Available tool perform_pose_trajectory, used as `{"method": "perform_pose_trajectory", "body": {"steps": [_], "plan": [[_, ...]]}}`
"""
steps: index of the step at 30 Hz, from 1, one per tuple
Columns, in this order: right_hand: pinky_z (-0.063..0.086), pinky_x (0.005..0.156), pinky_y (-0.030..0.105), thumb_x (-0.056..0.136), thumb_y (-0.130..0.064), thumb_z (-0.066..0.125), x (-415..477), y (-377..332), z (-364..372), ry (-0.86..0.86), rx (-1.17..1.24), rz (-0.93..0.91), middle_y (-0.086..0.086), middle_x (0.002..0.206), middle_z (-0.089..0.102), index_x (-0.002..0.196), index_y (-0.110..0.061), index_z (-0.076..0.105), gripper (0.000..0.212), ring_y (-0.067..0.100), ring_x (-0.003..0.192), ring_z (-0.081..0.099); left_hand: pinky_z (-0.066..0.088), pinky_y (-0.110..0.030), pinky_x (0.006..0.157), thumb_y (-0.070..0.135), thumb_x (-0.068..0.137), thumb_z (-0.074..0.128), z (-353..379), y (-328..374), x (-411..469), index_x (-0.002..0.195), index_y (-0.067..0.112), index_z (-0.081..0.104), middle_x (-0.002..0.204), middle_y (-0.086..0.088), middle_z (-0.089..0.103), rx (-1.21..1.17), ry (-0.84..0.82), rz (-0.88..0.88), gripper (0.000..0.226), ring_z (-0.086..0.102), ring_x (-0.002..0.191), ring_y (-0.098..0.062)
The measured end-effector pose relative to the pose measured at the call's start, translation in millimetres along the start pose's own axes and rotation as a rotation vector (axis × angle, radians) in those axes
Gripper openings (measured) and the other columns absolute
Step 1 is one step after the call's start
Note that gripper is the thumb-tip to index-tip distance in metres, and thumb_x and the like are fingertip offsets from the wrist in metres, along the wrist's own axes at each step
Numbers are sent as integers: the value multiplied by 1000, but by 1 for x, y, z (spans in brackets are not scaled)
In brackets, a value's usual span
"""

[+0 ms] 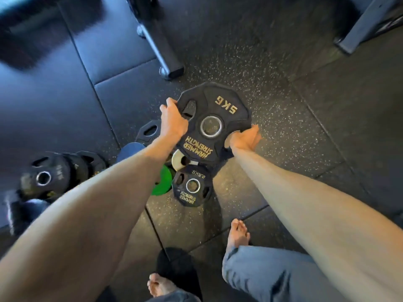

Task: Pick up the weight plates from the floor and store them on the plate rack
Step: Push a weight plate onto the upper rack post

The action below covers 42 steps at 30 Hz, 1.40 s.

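A black 5 kg weight plate (214,115) with gold lettering is lifted off the floor, face up. My left hand (173,120) grips its left rim, fingers curled over the edge. My right hand (245,139) holds its lower right rim from beneath, palm up, fingers hidden under the plate. Below it on the floor lie a black 2.5 kg plate (192,186), a small silver plate (180,159), a green plate (162,180) and a blue plate (130,150). Another black plate (149,130) lies left of my left hand.
Several black plates (50,175) sit together at the left, blurred. A bench leg (162,51) stands ahead on the rubber floor. A dark frame base (362,29) is at the top right. My bare feet (237,234) are below.
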State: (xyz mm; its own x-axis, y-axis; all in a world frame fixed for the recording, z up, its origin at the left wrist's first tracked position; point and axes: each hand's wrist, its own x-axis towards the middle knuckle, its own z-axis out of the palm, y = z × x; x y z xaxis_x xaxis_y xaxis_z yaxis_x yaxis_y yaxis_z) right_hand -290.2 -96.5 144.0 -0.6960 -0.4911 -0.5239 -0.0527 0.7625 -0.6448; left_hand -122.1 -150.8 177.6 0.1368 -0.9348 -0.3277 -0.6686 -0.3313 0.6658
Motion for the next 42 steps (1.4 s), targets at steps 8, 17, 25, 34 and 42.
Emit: {"method": "perform_pose_trajectory", "body": {"steps": [8, 17, 25, 34, 42], "plan": [[41, 90, 39, 92, 2, 44, -103, -190, -141, -107, 34, -127, 18, 129, 44, 129, -14, 45, 40, 36, 112, 51, 36, -32, 88, -1, 88, 54, -166, 182, -72, 123, 1, 43, 125, -24, 44, -27, 70, -52, 36, 48, 109, -36], [43, 76, 34, 96, -2, 48, -138, -400, -279, -249, -2, -436, 17, 121, 57, 127, -9, 39, 33, 25, 97, 54, 41, -35, 80, 2, 83, 58, -298, 377, -65, 113, 8, 45, 119, -20, 53, -91, 144, -1, 33, 54, 100, -32], [42, 85, 33, 98, -13, 55, -85, -551, -302, -242, 125, -573, 15, 125, 60, 130, -7, 49, 33, 32, 117, 56, 49, -46, 92, 28, 95, 61, -331, 475, 20, 122, 1, 55, 118, -23, 60, -183, 312, 171, 38, 58, 111, -39], [44, 88, 35, 98, -18, 56, 2, -735, -266, -234, 124, -745, 14, 125, 61, 131, -6, 54, 35, 29, 114, 58, 46, -33, 76, 35, 96, 61, -374, 587, 167, 111, 2, 68, 105, -16, 70, -284, 478, 278, 37, 65, 98, -33], [52, 87, 26, 98, -11, 54, 89, -877, -205, -335, 284, -782, 13, 125, 63, 136, -6, 52, 38, 22, 107, 62, 54, -44, 82, 54, 93, 55, -395, 659, 302, 109, 16, 69, 101, -7, 69, -369, 600, 238, 43, 66, 93, -27]]}}
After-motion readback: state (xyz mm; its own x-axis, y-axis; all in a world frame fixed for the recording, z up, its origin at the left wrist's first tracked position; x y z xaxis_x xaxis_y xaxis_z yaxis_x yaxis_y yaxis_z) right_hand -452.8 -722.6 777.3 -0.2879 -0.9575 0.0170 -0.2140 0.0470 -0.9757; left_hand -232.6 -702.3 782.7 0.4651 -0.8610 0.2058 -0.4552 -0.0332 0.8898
